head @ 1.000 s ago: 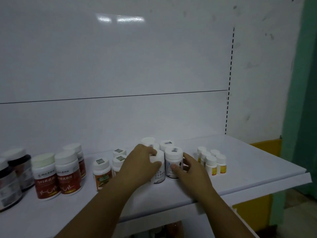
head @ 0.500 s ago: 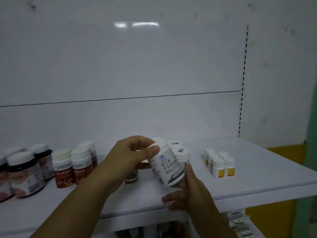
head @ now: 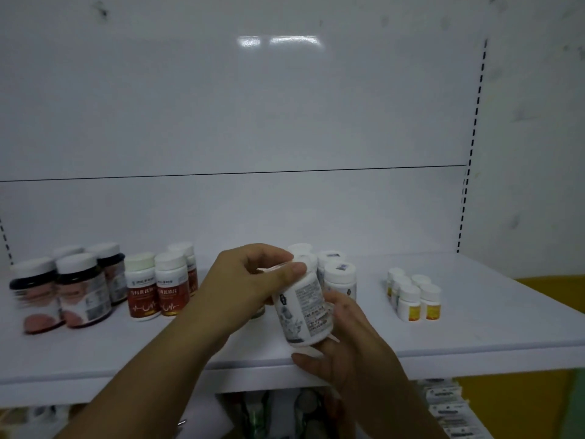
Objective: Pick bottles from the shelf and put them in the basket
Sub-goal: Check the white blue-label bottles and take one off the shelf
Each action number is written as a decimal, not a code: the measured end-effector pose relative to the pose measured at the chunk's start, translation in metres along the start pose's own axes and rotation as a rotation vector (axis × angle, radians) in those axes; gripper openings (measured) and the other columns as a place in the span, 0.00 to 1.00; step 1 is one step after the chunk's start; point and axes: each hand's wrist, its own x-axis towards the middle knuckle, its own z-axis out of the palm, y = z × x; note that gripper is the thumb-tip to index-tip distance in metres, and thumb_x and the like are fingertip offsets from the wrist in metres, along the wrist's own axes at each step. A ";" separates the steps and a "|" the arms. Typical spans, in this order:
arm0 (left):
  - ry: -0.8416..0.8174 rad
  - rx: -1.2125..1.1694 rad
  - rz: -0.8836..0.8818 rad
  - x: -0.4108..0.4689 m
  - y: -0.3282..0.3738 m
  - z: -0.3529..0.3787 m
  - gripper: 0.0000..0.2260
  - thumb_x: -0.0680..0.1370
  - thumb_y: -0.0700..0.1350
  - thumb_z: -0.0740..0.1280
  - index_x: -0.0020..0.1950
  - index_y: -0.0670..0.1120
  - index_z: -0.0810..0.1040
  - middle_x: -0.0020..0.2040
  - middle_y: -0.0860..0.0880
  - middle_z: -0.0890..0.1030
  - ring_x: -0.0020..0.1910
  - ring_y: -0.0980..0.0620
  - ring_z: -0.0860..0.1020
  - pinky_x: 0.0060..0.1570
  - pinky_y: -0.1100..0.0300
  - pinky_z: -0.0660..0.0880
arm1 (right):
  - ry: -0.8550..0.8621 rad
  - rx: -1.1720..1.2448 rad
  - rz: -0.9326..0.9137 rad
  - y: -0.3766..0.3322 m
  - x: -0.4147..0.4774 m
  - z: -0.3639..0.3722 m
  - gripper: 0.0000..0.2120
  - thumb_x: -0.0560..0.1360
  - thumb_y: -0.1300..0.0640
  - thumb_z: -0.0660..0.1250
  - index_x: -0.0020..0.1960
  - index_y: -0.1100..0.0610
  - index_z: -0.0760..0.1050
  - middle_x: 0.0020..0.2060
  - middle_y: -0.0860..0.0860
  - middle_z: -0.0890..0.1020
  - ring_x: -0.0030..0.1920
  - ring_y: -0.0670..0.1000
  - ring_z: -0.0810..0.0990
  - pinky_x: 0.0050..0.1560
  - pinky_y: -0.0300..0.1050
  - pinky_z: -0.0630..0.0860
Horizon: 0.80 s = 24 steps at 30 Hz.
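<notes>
A white bottle with a printed label is held tilted just above the front of the white shelf. My left hand grips its cap end from the left, thumb across the top. My right hand cups its lower body and base from below. Behind it stand three more white bottles of the same kind. No basket is in view.
On the shelf's left stand dark jars and red-labelled white bottles. Small yellow-labelled bottles cluster at the right. A lower shelf with packaged goods shows beneath. The white back panel rises behind.
I lifted one white bottle off the shelf with my left hand, and my right hand came under its base. It has turned, now showing its text label.
</notes>
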 end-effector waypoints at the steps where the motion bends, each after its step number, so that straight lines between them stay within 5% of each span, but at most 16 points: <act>1: -0.007 -0.041 0.005 0.001 -0.001 0.001 0.16 0.62 0.55 0.71 0.46 0.49 0.81 0.41 0.51 0.85 0.37 0.54 0.83 0.33 0.65 0.77 | -0.004 0.035 0.046 -0.001 0.000 -0.001 0.38 0.53 0.44 0.80 0.60 0.52 0.74 0.51 0.55 0.84 0.49 0.58 0.84 0.39 0.51 0.81; 4: -0.044 -0.103 -0.012 0.002 -0.004 0.003 0.12 0.68 0.50 0.70 0.47 0.46 0.81 0.41 0.52 0.85 0.40 0.54 0.83 0.36 0.66 0.78 | -0.058 0.125 0.089 -0.002 -0.003 -0.007 0.26 0.64 0.47 0.66 0.60 0.54 0.74 0.50 0.59 0.84 0.45 0.61 0.85 0.33 0.48 0.81; 8: -0.088 -0.062 -0.021 0.001 -0.006 0.007 0.13 0.66 0.54 0.70 0.47 0.50 0.82 0.42 0.52 0.84 0.39 0.57 0.82 0.36 0.66 0.77 | 0.061 -0.033 -0.072 0.002 0.000 -0.009 0.26 0.60 0.61 0.74 0.56 0.51 0.74 0.54 0.58 0.81 0.51 0.59 0.82 0.37 0.46 0.81; 11: -0.057 -0.065 0.007 0.003 -0.007 0.008 0.09 0.69 0.49 0.70 0.48 0.49 0.81 0.41 0.53 0.83 0.36 0.59 0.80 0.32 0.68 0.74 | 0.042 -0.169 -0.119 0.001 0.000 -0.007 0.31 0.53 0.52 0.80 0.53 0.51 0.72 0.56 0.57 0.79 0.55 0.56 0.81 0.49 0.52 0.82; 15: -0.098 -0.167 0.018 0.002 -0.010 0.010 0.09 0.71 0.47 0.67 0.48 0.45 0.79 0.39 0.55 0.84 0.36 0.60 0.81 0.34 0.69 0.75 | -0.126 0.249 0.151 -0.001 -0.004 -0.012 0.25 0.65 0.46 0.67 0.58 0.57 0.76 0.50 0.61 0.84 0.44 0.61 0.85 0.36 0.52 0.82; 16: -0.114 -0.194 0.019 0.002 -0.011 0.011 0.08 0.73 0.45 0.66 0.48 0.44 0.78 0.38 0.55 0.84 0.36 0.60 0.80 0.33 0.70 0.74 | -0.157 0.307 0.150 0.000 -0.004 -0.014 0.26 0.66 0.46 0.70 0.59 0.59 0.76 0.50 0.63 0.84 0.44 0.63 0.84 0.35 0.52 0.82; 20: -0.173 -0.208 0.029 -0.001 -0.010 0.016 0.10 0.72 0.46 0.66 0.51 0.46 0.80 0.43 0.52 0.85 0.40 0.59 0.82 0.34 0.71 0.75 | -0.102 0.320 -0.018 0.000 0.000 -0.018 0.43 0.44 0.59 0.84 0.59 0.58 0.76 0.54 0.63 0.82 0.47 0.62 0.84 0.37 0.53 0.81; 24: -0.116 -0.167 0.071 -0.003 -0.012 0.018 0.11 0.71 0.43 0.68 0.53 0.48 0.81 0.44 0.51 0.84 0.38 0.62 0.81 0.32 0.73 0.73 | 0.034 0.032 -0.088 -0.001 -0.001 -0.014 0.35 0.51 0.57 0.78 0.57 0.53 0.73 0.50 0.57 0.83 0.51 0.56 0.83 0.44 0.50 0.81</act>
